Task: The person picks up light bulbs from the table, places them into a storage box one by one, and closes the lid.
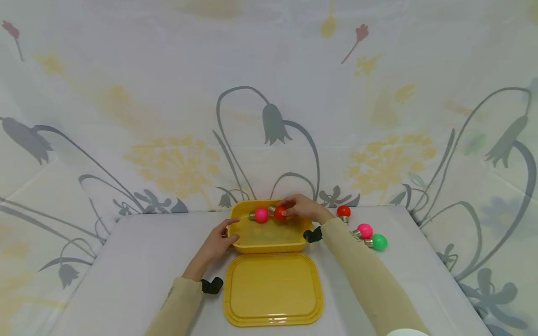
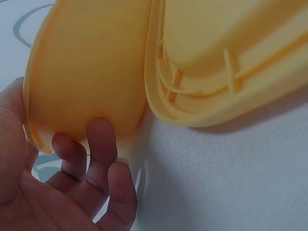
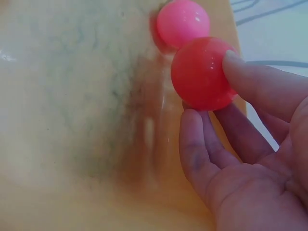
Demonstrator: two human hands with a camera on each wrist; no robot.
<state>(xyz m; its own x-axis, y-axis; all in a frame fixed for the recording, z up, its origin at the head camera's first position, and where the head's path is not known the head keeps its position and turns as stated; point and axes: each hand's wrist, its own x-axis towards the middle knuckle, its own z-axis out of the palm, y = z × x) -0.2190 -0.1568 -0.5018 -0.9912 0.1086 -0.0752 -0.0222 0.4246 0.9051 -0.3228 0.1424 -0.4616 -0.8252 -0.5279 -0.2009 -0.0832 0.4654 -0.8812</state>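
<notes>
Over the far side of a yellow plastic box (image 1: 273,248), my right hand (image 1: 303,207) pinches a red light bulb (image 3: 202,74) by its round globe, thumb on one side and fingers on the other. The bulb's metal base points left in the head view. A pink bulb (image 1: 261,215) lies in the box just left of it, also seen in the right wrist view. My left hand (image 1: 218,240) grips the box's left end; in the left wrist view its curled fingers (image 2: 102,144) press the outer wall, while part of the hand reaches the rim.
The yellow lid (image 1: 273,289) lies flat in front of the box. Right of the box, partly behind the right sleeve, lie another red bulb (image 1: 343,211), a pink bulb (image 1: 364,230) and a green bulb (image 1: 379,242). A flower-printed cloth (image 1: 269,56) hangs behind the table.
</notes>
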